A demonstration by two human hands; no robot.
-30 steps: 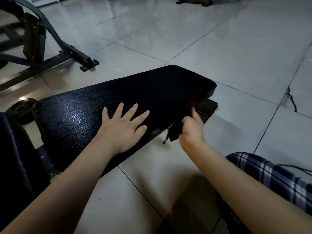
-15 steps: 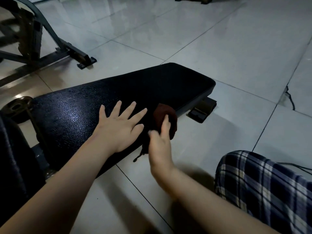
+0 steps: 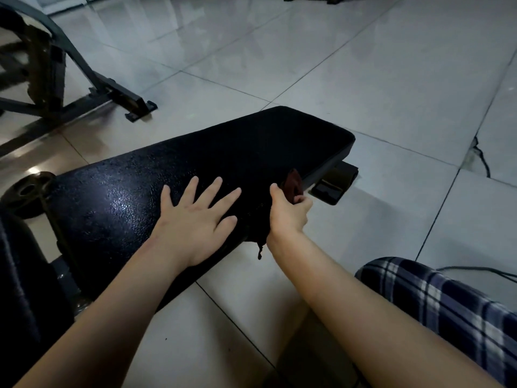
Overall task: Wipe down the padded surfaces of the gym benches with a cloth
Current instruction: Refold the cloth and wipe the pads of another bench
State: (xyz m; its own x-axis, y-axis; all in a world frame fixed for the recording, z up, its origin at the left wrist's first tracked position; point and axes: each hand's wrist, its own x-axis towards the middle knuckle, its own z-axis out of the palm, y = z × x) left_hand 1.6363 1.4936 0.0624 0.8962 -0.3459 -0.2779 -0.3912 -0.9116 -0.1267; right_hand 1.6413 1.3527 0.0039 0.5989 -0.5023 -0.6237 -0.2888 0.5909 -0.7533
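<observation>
Currently, head view (the only view).

Hands: left hand [image 3: 195, 219] lies flat on the bench pad [image 3: 237, 147], fingers spread, palm down, holding nothing. Right hand [image 3: 288, 211] grips the cloth [image 3: 293, 182] at the pad's near long edge, thumb on top and fingers curled round the bunched, dark reddish fabric. A tail of cloth hangs below the edge, under the wrist.

Risks, as judged:
- The cloth is wadded, so little of it meets the vinyl. Strokes may leave unwiped bands.
- The area under the left palm goes unwiped unless that hand is moved.
- The hanging tail could snag on the bench foot [image 3: 335, 180], which sits just beyond the right hand, below the pad's far corner.
- A hard pull along the edge could strip the cloth out of the grip, as the hold is on a bunch and not a flat fold.

Surface: black pebbled vinyl, glossy where light strikes left of the left hand. Whether it is damp, I cannot tell.

Room: pale glossy floor tiles [image 3: 363, 79], and one cracked tile [image 3: 481, 155] to the right. A machine frame [image 3: 84, 74] is at upper left, well apart from the bench. A weight plate [image 3: 28, 191] lies on the floor beside the pad's left end. A second dark pad [image 3: 16, 275] is at the left margin. A plaid-clad knee [image 3: 447, 303] is at lower right, with a cable [image 3: 475, 271] just behind it.
</observation>
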